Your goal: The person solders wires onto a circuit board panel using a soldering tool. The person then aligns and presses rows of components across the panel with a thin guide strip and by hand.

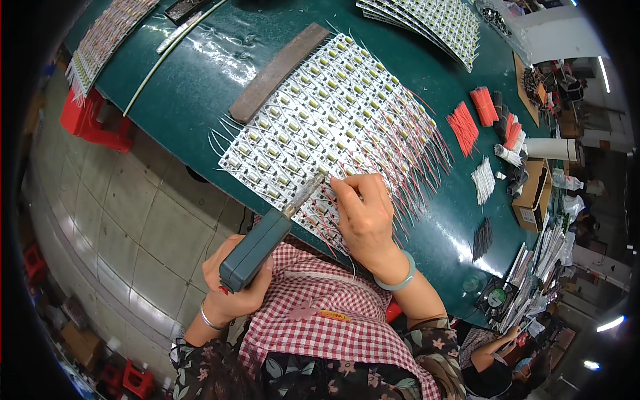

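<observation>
My left hand (235, 277) is wrapped round the dark green body of a soldering gun (257, 248). Its metal tip rests at a panel of small circuit boards (303, 123), which lies slantwise on the green table. Beside the tip, the thumb and forefinger of my right hand (363, 217) are pinched on what looks like a thin wire, mostly hidden by the fingers. Rows of small yellow-green components cover the panel. Red and white wires (417, 167) stick out from its right part, while thin white leads cross the rest. A dark flat bar (280, 72) lies along the panel's far left edge.
Bundles of red wires (462, 128), white wires (483, 181) and black wires (482, 239) lie to the right. More panels (433, 27) are stacked at the back, another wired panel (110, 40) far left. A small fan (497, 297) stands near the right edge; a co-worker (493, 363) sits beyond.
</observation>
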Motion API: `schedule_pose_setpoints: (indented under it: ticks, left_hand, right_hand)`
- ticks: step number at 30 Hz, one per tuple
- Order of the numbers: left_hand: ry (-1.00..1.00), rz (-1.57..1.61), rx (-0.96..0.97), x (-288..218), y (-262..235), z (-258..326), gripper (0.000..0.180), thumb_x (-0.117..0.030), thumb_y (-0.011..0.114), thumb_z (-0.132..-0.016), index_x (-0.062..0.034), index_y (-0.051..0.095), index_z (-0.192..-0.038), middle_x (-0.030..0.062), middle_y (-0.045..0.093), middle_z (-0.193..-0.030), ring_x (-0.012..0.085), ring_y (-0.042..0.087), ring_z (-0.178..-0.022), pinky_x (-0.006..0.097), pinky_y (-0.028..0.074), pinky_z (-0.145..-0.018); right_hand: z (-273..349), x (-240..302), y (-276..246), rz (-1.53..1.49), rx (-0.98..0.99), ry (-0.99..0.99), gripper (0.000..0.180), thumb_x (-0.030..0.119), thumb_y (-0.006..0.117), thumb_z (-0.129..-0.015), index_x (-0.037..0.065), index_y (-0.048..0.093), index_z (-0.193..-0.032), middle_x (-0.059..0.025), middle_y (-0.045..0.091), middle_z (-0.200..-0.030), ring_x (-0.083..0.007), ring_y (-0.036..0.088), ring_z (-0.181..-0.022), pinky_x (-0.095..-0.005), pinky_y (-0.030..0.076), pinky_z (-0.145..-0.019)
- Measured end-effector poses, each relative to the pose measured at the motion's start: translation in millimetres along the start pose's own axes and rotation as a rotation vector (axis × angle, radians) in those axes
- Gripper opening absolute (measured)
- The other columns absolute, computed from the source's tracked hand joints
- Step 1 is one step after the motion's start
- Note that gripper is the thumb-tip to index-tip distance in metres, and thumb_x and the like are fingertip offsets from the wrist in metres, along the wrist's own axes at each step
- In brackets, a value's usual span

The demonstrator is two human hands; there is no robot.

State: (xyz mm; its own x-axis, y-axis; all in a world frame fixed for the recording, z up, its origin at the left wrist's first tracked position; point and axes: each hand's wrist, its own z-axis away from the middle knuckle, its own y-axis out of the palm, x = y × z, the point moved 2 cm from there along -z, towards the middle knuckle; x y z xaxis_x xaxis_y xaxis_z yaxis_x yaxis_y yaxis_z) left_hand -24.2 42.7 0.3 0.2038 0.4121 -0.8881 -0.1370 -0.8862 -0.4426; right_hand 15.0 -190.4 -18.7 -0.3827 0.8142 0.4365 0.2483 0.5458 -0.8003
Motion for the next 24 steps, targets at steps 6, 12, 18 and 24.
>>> schedule_pose_setpoints:
  ticks: [6,12,18,24]
  left_hand:
    - [-0.006,0.045,-0.022,1.1,3.6,-1.7,0.018,0.005,0.073,-0.073,0.0046,0.068,-0.090,0.0135,0.065,-0.082,0.0238,0.064,-0.065,0.030,0.051,-0.060]
    - [0.017,0.043,-0.045,7.0,5.6,3.3,0.018,0.005,0.072,-0.072,0.0049,0.068,-0.089,0.0138,0.063,-0.080,0.0245,0.062,-0.061,0.030,0.050,-0.057]
    - [0.055,-0.050,-0.023,25.6,-0.3,26.3,0.017,0.003,0.073,-0.072,0.0057,0.070,-0.089,0.0152,0.066,-0.081,0.0246,0.064,-0.062,0.032,0.052,-0.057]
    - [-0.022,-0.006,-0.049,15.5,-0.7,23.3,0.021,0.002,0.073,-0.072,0.0064,0.070,-0.092,0.0170,0.068,-0.086,0.0260,0.068,-0.068,0.031,0.055,-0.062]
  right_hand:
    - [-0.2,1.9,0.1,0.042,0.017,-0.016,0.034,-0.007,0.067,-0.071,-0.005,0.067,-0.105,-0.0122,0.059,-0.092,-0.0277,0.056,-0.082,-0.0365,0.049,-0.067]
    - [1.6,1.9,2.0,0.067,0.023,-0.025,0.034,-0.006,0.066,-0.072,-0.005,0.067,-0.106,-0.0124,0.058,-0.093,-0.0276,0.056,-0.083,-0.0361,0.049,-0.067]
    - [0.9,3.1,1.0,0.078,0.017,-0.033,0.035,-0.005,0.066,-0.071,-0.005,0.067,-0.105,-0.0121,0.058,-0.093,-0.0273,0.056,-0.083,-0.0354,0.049,-0.067]
    - [1.8,2.2,3.7,0.080,-0.002,-0.045,0.033,-0.005,0.066,-0.072,-0.005,0.066,-0.105,-0.0121,0.058,-0.094,-0.0272,0.056,-0.083,-0.0357,0.049,-0.067]
